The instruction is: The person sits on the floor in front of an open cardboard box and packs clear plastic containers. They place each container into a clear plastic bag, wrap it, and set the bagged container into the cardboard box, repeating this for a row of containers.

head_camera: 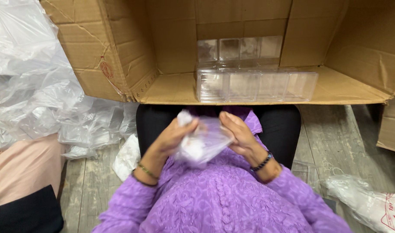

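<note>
Both of my hands hold one small clear plastic bag [205, 142] over my lap, with something white inside it. My left hand [173, 137] grips the bag's left side near a crumpled white top corner. My right hand [236, 133] pinches its right edge. Just beyond my hands, several clear plastic boxes [255, 85] lie in rows on the lower flap of a large open cardboard carton [171, 88]. My purple sleeves and bracelets frame the bottom of the view.
A heap of crumpled clear plastic bags [42, 90] fills the left side. A white wad [127, 156] lies on the wooden floor by my left knee. Another bag with red print [370, 203] lies at bottom right. A person's pink and black clothing [23, 185] shows at bottom left.
</note>
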